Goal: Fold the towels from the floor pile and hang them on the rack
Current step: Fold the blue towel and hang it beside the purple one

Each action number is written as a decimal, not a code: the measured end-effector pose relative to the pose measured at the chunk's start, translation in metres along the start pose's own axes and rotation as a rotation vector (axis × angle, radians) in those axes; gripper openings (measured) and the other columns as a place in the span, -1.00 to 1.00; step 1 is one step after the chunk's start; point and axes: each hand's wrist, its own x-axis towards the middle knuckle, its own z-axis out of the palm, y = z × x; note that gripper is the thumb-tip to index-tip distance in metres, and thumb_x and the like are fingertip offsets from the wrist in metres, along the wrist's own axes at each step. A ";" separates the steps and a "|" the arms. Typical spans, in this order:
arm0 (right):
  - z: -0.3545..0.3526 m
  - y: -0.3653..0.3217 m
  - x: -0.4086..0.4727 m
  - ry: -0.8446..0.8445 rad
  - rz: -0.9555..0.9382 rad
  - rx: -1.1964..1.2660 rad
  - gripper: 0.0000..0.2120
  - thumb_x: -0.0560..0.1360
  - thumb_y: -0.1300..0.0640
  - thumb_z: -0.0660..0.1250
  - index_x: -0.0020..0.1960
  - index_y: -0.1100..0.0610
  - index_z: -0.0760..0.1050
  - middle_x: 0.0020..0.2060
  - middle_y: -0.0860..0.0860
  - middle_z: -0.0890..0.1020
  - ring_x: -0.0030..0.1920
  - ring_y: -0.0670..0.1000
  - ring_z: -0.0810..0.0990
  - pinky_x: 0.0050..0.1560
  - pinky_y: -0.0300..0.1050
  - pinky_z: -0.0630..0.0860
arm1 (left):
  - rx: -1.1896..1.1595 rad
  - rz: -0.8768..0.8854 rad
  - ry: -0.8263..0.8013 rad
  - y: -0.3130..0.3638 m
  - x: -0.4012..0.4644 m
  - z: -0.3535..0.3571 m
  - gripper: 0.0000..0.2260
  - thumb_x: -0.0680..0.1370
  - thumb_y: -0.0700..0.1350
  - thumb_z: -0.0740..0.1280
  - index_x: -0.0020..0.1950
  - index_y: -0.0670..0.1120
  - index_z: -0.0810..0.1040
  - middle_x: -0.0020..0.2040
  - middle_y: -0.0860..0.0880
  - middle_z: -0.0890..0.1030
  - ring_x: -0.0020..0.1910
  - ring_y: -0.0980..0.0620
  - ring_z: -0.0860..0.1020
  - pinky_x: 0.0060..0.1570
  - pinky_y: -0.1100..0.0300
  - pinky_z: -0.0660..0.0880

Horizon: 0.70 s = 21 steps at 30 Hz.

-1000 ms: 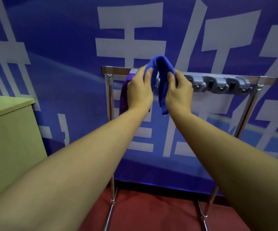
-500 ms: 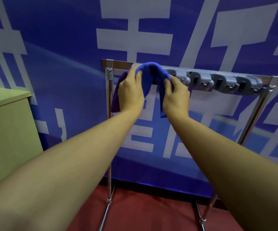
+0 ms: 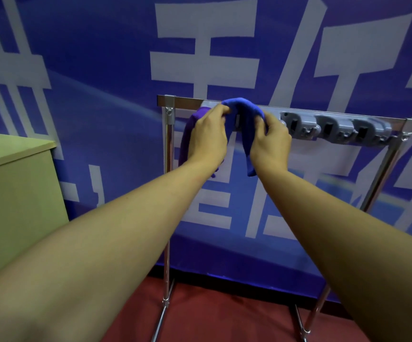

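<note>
A folded blue towel [image 3: 245, 124] arches over the grey holder strip of the metal rack [image 3: 167, 144], its two ends hanging down. My left hand [image 3: 208, 139] pinches its left side near the top, and my right hand [image 3: 270, 144] grips its right side. A purple towel [image 3: 187, 134] hangs on the rack just left of it, partly hidden behind my left hand. The floor pile is out of view.
Grey clip holders [image 3: 335, 128] line the rack's top bar to the right of the towels. A pale green cabinet [image 3: 14, 193] stands at the left. A blue banner wall [image 3: 101, 70] is behind the rack, red floor [image 3: 224, 312] below.
Both hands have lowered the blue towel from above the bar down onto the holder strip, and its arch has flattened over the rack top.
</note>
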 end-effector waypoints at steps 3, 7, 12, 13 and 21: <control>-0.002 0.005 -0.006 -0.041 0.013 -0.041 -0.70 0.70 0.03 0.11 0.25 0.01 0.59 -0.23 -0.08 0.59 -0.20 -0.01 0.53 -0.25 -0.10 0.36 | -0.032 -0.082 -0.114 -0.002 -0.006 0.003 -0.70 0.70 -0.18 0.13 0.38 0.02 0.48 0.13 -0.13 0.65 0.00 -0.09 0.62 -0.03 -0.06 0.60; -0.002 0.011 -0.016 -0.124 0.020 -0.048 -0.71 0.70 0.02 0.13 0.27 -0.02 0.58 -0.14 0.00 0.68 -0.14 0.02 0.62 -0.19 -0.05 0.53 | -0.115 -0.120 -0.153 -0.004 -0.020 -0.001 -0.80 0.69 -0.20 0.13 0.27 0.01 0.38 -0.08 -0.17 0.62 -0.23 -0.11 0.58 -0.25 -0.09 0.51; 0.000 0.013 -0.029 -0.237 0.040 -0.031 -0.75 0.70 0.03 0.12 0.02 0.09 0.53 -0.29 -0.05 0.56 -0.32 -0.12 0.49 -0.44 -0.39 0.35 | -0.264 -0.200 -0.191 -0.006 -0.033 0.001 -0.53 0.67 -0.18 0.16 0.50 0.13 0.08 0.20 -0.12 0.62 0.07 -0.10 0.63 0.05 -0.05 0.58; 0.000 0.013 -0.031 -0.259 0.048 -0.027 -0.72 0.71 0.02 0.11 0.00 0.13 0.52 -0.29 -0.02 0.56 -0.33 -0.10 0.47 -0.46 -0.37 0.34 | -0.280 -0.222 -0.228 -0.005 -0.036 0.001 -0.48 0.67 -0.17 0.15 0.56 0.14 0.05 0.33 -0.10 0.57 0.19 -0.10 0.60 0.14 0.02 0.52; -0.008 0.007 -0.045 -0.367 0.084 -0.020 -0.64 0.72 -0.05 0.02 0.29 0.06 0.50 0.02 -0.02 0.63 -0.01 0.01 0.59 -0.14 -0.12 0.42 | -0.293 -0.279 -0.387 -0.001 -0.049 -0.001 -0.63 0.70 -0.08 0.10 0.52 0.05 0.37 0.36 -0.04 0.56 0.29 -0.04 0.54 0.20 0.12 0.46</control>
